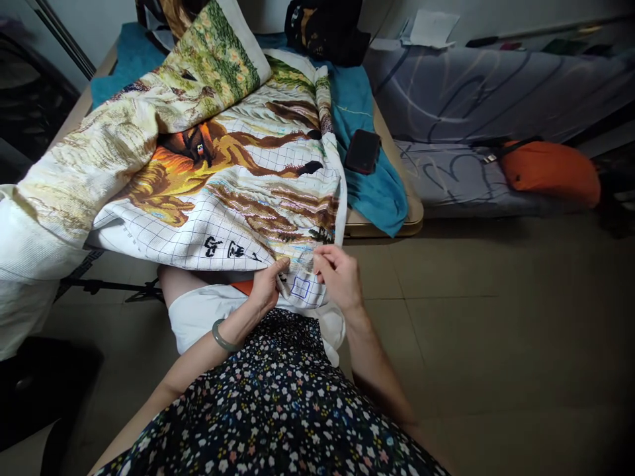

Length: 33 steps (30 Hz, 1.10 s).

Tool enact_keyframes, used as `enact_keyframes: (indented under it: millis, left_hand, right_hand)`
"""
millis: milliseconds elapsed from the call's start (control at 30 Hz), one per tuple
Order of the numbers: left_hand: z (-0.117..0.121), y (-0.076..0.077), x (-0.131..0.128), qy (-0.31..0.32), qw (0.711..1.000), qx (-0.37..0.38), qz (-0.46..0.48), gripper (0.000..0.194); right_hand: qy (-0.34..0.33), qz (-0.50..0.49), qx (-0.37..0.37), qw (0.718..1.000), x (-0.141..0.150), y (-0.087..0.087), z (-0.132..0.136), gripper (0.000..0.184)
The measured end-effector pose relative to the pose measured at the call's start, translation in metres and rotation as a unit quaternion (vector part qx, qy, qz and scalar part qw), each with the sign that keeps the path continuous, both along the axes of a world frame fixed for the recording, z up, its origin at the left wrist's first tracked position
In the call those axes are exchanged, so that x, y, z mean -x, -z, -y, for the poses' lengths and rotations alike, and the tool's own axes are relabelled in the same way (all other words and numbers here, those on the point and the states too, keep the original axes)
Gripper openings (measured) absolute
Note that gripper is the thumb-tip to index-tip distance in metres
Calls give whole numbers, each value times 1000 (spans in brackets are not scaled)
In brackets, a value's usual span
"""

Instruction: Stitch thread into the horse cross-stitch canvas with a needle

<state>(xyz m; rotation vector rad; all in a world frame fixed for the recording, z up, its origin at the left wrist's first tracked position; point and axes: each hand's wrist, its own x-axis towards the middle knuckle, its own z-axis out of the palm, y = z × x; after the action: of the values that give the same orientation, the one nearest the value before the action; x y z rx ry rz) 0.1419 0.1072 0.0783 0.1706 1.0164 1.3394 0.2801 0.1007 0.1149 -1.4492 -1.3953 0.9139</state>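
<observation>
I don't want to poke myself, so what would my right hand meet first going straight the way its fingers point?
Likely the stitched cloth, right by its fingertips; beyond that, perhaps your left hand. Depth is unclear.

Stitched canvas: woven cloth, matt, rough where embroidered. Teal cover: matt cloth. Phone: smooth, faintly glossy. Bangle: smooth, polished, stone-like. Sofa cover: matt printed cloth. Floor: smooth tile, dull sheen.

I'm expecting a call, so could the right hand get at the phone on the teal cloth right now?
Probably yes: the phone lies uncovered on the teal cloth beside the stitched fabric, and nothing seems to block the right hand from stretching forward.
</observation>
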Motion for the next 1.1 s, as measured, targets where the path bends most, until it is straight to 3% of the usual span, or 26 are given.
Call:
enact_keyframes:
  millis: [67, 167, 700, 933, 1033, 1100]
  left_hand:
    - [0, -2, 0, -5, 1000, -8, 1, 37]
    - [1, -5, 0, -10, 1000, -13, 1, 38]
    - [0, -6, -1, -7, 1000, -4, -18, 36]
    - [0, -3, 0, -6, 1000, -14, -10, 37]
    - [1, -3, -1, -16, 999, -37, -11, 37]
    - [1, -5, -1, -8, 999, -37, -11, 36]
  right_hand:
    - [-54, -1, 26, 998, 3, 4, 4, 20]
    - [-72, 19, 25, 997, 7, 8, 7, 22]
    - [-39, 111, -17, 993, 15, 0, 5, 20]
    - [27, 276, -17, 961, 32, -1, 9, 19]
    - [49, 250, -11, 967, 39, 4, 11, 16]
    - [48, 183, 6, 982, 42, 10, 13, 13]
